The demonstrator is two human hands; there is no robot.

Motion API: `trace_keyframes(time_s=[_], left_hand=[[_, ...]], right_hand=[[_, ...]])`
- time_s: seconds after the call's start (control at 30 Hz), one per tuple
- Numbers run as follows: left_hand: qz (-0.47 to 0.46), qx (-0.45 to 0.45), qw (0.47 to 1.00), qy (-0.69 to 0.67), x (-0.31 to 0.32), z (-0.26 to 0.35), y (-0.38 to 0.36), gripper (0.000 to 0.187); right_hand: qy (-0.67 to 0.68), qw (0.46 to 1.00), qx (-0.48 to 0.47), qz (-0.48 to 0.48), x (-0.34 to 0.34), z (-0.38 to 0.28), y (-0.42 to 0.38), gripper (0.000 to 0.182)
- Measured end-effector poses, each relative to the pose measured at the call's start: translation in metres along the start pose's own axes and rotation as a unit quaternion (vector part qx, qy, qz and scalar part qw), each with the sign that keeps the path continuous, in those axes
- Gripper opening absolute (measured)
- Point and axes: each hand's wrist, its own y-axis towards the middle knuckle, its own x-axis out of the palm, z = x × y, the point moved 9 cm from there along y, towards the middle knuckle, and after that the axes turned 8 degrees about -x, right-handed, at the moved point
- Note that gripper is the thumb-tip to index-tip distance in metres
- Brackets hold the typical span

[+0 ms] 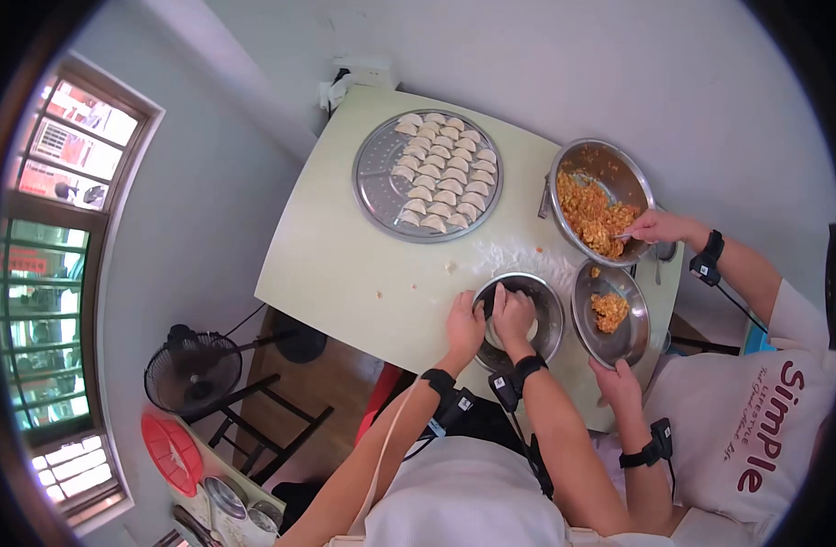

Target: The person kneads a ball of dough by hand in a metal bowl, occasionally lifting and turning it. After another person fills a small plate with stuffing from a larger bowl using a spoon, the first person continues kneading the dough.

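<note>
Near the front edge of the table sits a steel bowl (550, 310) with pale dough (494, 335) in it, mostly covered by my hands. My left hand (465, 326) is closed on the bowl's left rim. Inside the bowl, my right hand (514, 319) presses down with curled fingers on the dough; the fingertips are hidden. Loose white flour (518, 260) lies on the tabletop just beyond the bowl.
A round perforated tray (377, 196) holds rows of dumplings (445, 169). At right, a co-worker's hand (660, 226) holds a utensil in a large bowl (629, 169) of orange filling; their other hand (619, 387) grips a smaller filling bowl (632, 333). A fan (195, 374) stands left.
</note>
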Motion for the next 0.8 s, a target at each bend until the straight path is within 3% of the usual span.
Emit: trace_keyframes(time_s=[0.2,0.27,0.43,0.53,0.6,0.8], left_hand=[[-0.030,0.009,0.999,0.021,0.005,-0.008,-0.010,0.014],[-0.022,0.005,1.000,0.008,0.007,-0.004,-0.010,0.012],[-0.038,0.027,0.999,0.021,0.010,-0.003,-0.008,0.014],[-0.058,0.021,0.997,0.035,0.011,0.001,-0.009,0.015],[-0.069,0.009,0.997,0.046,0.008,-0.002,-0.010,0.015],[-0.079,0.016,0.996,0.042,0.015,-0.003,-0.008,0.012]], right_hand=[[-0.060,0.997,-0.048,-0.019,-0.027,-0.027,-0.046,0.029],[-0.018,0.992,-0.026,-0.121,-0.023,-0.026,-0.061,0.030],[0.085,0.985,0.092,-0.123,-0.035,-0.004,-0.072,0.025],[0.100,0.968,0.140,-0.184,-0.028,0.001,-0.073,0.023],[0.058,0.982,0.043,-0.177,-0.026,-0.014,-0.067,0.019],[-0.028,0.994,-0.027,-0.106,-0.018,-0.030,-0.063,0.014]])
